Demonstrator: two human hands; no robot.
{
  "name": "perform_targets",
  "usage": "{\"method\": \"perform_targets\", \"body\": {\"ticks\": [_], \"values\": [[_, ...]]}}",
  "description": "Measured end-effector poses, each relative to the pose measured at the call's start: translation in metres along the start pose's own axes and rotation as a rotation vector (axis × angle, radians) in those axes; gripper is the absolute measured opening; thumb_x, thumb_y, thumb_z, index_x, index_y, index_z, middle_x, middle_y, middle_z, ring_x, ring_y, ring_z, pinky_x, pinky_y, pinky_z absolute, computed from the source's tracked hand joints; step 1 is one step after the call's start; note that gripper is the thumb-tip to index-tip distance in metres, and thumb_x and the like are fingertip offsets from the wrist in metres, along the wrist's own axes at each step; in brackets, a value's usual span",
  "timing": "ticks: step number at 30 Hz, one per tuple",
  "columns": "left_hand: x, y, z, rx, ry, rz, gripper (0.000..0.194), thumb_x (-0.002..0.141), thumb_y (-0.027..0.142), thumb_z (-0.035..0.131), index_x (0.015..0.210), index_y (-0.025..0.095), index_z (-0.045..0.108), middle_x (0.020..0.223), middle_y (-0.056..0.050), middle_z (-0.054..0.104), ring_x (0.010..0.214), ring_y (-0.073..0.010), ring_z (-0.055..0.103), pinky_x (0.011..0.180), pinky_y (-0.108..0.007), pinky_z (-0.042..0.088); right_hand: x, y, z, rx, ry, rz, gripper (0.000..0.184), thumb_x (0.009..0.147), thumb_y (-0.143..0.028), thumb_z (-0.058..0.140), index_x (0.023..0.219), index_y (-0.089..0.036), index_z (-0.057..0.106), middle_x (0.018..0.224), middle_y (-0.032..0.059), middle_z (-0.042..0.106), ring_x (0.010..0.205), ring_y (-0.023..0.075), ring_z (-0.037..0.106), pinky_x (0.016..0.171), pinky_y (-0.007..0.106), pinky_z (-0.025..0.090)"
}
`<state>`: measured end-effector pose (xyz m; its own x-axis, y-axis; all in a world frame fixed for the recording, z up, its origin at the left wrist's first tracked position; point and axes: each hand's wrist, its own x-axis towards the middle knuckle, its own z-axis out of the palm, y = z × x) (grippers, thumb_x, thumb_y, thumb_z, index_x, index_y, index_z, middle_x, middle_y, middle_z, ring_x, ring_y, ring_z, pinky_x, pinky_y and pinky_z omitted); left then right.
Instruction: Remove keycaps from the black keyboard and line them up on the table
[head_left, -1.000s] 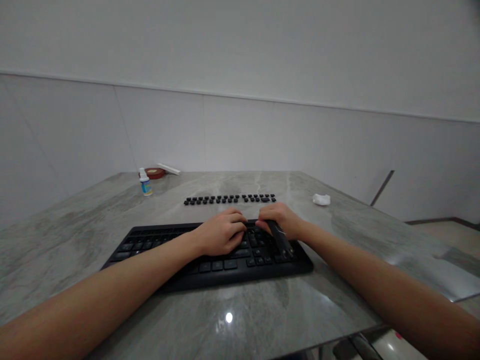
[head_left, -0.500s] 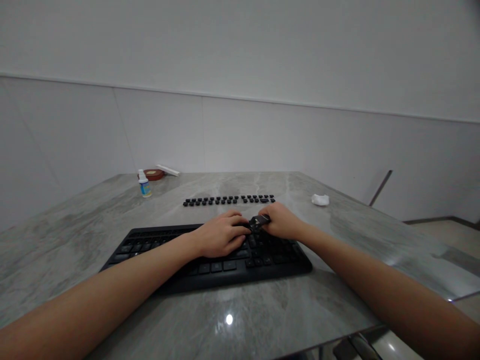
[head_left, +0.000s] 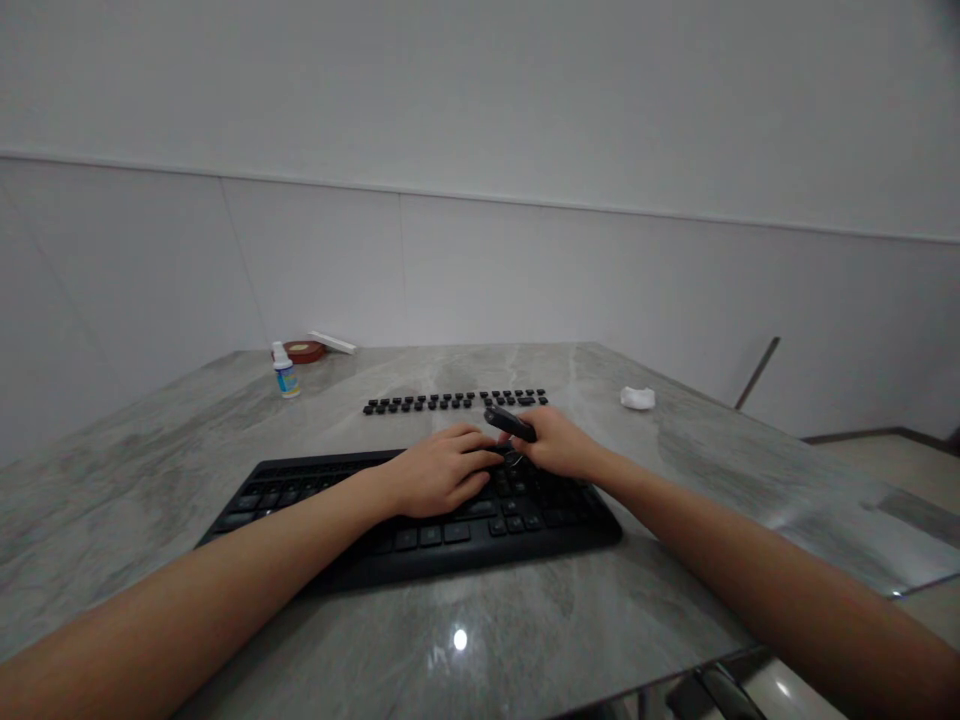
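Computer keyboard (head_left: 459, 548), black, lying across the near part of a gray marble-patterned table (head_left: 570, 625); its key legends are too small to read. The left hand (head_left: 446, 472) rests palm down on the keys, fingers loosely extended. The right hand (head_left: 557, 442), just beside it, is clenched around a black hand tool (head_left: 511, 423) tilted above the keyboard. At the far left sit a flat reddish-brown container (head_left: 307, 352) with a pale patch on top, contents hidden, and a white-capped bottle (head_left: 286, 376), its blue-and-yellow label unreadable. A crumpled white tissue (head_left: 637, 399) lies at the far right. Beyond the keyboard, small loose black keycaps (head_left: 418, 406) form two rows.
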<state>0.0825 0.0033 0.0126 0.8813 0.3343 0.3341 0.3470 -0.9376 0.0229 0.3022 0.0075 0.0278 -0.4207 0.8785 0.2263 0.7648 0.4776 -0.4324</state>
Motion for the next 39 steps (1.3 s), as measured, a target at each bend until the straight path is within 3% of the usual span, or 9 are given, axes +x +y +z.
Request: {"method": "perform_targets", "body": {"ticks": [6, 10, 18, 27, 34, 39], "values": [[0.000, 0.000, -0.001, -0.008, -0.014, -0.008, 0.032, 0.096, 0.026, 0.042, 0.123, 0.017, 0.057, 0.129, -0.010, 0.055, 0.122, -0.0244, 0.047, 0.105, -0.042, 0.039, 0.001, 0.009, 0.001, 0.041, -0.030, -0.144, 0.019, 0.075, -0.012, 0.054, 0.081, -0.016, 0.072, 0.076, 0.0031, 0.071, 0.071, 0.0166, 0.062, 0.064, 0.023, 0.041], [0.000, 0.000, -0.002, -0.016, -0.023, -0.008, 0.031, 0.096, 0.024, 0.043, 0.122, 0.017, 0.057, 0.129, -0.010, 0.054, 0.122, -0.0248, 0.047, 0.105, -0.043, 0.040, 0.001, 0.009, -0.002, 0.027, -0.072, -0.151, 0.017, 0.076, -0.013, 0.055, 0.080, -0.017, 0.071, 0.073, 0.0026, 0.071, 0.068, 0.0156, 0.061, 0.063, 0.023, 0.040], [0.000, -0.001, -0.001, -0.051, 0.001, -0.009, 0.030, 0.096, 0.025, 0.041, 0.119, 0.018, 0.058, 0.131, -0.010, 0.053, 0.120, -0.0240, 0.048, 0.105, -0.043, 0.040, 0.005, 0.000, -0.003, -0.100, -0.109, 0.101, 0.015, 0.076, -0.016, 0.057, 0.078, -0.016, 0.072, 0.075, 0.0066, 0.072, 0.070, 0.0185, 0.063, 0.060, 0.024, 0.041], [0.000, 0.000, 0.000, -0.030, -0.029, -0.033, 0.031, 0.096, 0.026, 0.041, 0.121, 0.016, 0.058, 0.129, -0.011, 0.054, 0.122, -0.0241, 0.048, 0.105, -0.042, 0.040, 0.005, 0.002, -0.003, -0.092, -0.110, 0.128, 0.015, 0.078, -0.019, 0.058, 0.083, -0.017, 0.072, 0.084, 0.0075, 0.073, 0.080, 0.0215, 0.066, 0.069, 0.026, 0.044], [-0.001, -0.003, 0.002, -0.059, -0.005, -0.027, 0.032, 0.096, 0.027, 0.041, 0.123, 0.019, 0.056, 0.131, -0.010, 0.054, 0.121, -0.0240, 0.049, 0.104, -0.043, 0.041, -0.001, -0.014, -0.004, -0.223, -0.074, 0.247, 0.014, 0.079, -0.025, 0.058, 0.078, -0.016, 0.068, 0.080, 0.0122, 0.071, 0.076, 0.0247, 0.066, 0.061, 0.028, 0.041], [-0.001, -0.002, 0.001, -0.062, -0.024, -0.040, 0.034, 0.097, 0.027, 0.040, 0.126, 0.019, 0.053, 0.130, -0.011, 0.054, 0.119, -0.0242, 0.050, 0.103, -0.043, 0.041, -0.002, -0.017, -0.006, -0.097, -0.139, 0.317, 0.011, 0.079, -0.021, 0.056, 0.079, -0.015, 0.065, 0.062, 0.0069, 0.067, 0.057, 0.0194, 0.063, 0.053, 0.026, 0.042]]}}
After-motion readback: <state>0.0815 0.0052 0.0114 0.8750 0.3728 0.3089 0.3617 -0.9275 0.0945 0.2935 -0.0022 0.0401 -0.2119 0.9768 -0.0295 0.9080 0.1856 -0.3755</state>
